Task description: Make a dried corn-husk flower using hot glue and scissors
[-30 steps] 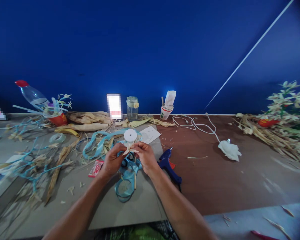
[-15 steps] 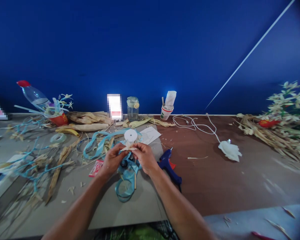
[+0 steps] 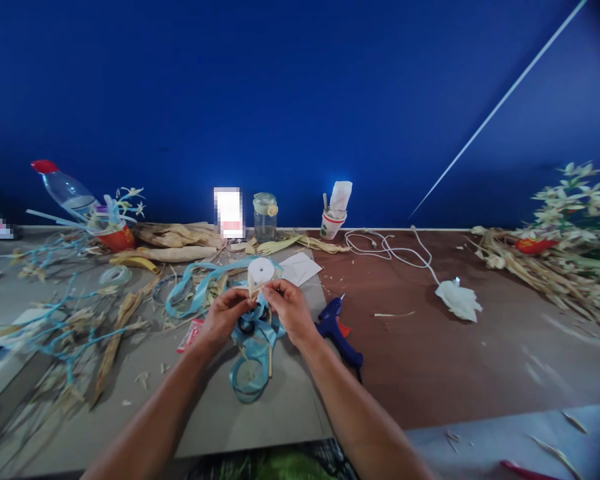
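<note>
Between the fingertips of both hands is a small pale strip of dried husk [image 3: 253, 287], raised above the grey board. My left hand [image 3: 227, 312] pinches it from the left, and my right hand [image 3: 287, 307] pinches it from the right. Just behind the fingers lies a white ribbon spool [image 3: 261, 270]. Light blue ribbon [image 3: 250, 380] is coiled under and in front of the hands, with a thin stick [image 3: 271, 361] across it. Scissors seem to lie beneath the hands, mostly hidden. To the right of my right wrist rests a blue glue gun [image 3: 337, 330].
Dried husks [image 3: 180, 237], a glass jar [image 3: 266, 217] and a paper cup [image 3: 333, 223] line the wall. Blue-wrapped stems [image 3: 70, 347] and a tape roll [image 3: 115, 276] spread left. A white cable [image 3: 390, 250] and a bunch of pale flowers [image 3: 575, 193] are on the right.
The husk strip has turned from lying flat across the fingertips to standing more upright. The fingers of my right hand have shifted slightly up and round it.
</note>
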The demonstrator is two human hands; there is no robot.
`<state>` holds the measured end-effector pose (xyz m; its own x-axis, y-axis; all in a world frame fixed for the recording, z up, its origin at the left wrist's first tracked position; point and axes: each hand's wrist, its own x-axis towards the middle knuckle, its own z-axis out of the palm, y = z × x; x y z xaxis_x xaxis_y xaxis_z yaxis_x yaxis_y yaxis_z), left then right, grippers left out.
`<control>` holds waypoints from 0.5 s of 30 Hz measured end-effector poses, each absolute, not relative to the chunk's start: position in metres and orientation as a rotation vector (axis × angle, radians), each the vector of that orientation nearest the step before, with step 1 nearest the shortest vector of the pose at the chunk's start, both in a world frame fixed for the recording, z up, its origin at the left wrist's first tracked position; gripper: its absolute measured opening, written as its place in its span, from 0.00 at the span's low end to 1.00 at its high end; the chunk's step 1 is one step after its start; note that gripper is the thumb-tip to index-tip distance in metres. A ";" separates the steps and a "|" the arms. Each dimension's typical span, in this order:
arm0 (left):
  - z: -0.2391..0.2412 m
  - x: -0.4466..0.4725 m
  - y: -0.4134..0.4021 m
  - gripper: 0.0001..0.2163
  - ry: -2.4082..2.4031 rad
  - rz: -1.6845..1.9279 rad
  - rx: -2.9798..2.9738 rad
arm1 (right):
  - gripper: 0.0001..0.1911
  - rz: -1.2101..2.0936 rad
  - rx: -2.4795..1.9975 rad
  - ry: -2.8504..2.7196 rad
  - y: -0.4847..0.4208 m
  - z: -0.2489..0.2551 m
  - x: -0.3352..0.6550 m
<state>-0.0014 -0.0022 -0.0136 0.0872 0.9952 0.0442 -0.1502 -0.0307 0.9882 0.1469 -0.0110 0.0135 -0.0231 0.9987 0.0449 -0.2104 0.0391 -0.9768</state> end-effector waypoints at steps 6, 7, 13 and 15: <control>-0.009 0.001 -0.005 0.08 1.059 1.181 1.201 | 0.07 1.287 -0.984 -1.067 -0.010 0.014 0.144; -0.010 0.001 -0.005 0.08 1.061 1.188 1.196 | 0.07 1.273 -0.993 -1.069 -0.010 0.013 0.145; -0.015 -0.003 0.000 0.09 1.041 1.339 1.108 | 0.07 1.039 -1.159 -1.148 -0.008 0.013 0.152; -0.013 -0.003 0.001 0.09 1.056 1.384 1.097 | 0.06 0.954 -1.209 -1.272 -0.009 0.013 0.152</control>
<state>-0.0027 0.0009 -0.0129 -0.0506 0.9961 0.0727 -0.1924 -0.0811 0.9780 0.1524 -0.0090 0.0126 0.1037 0.9798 0.1708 0.1101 0.1594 -0.9811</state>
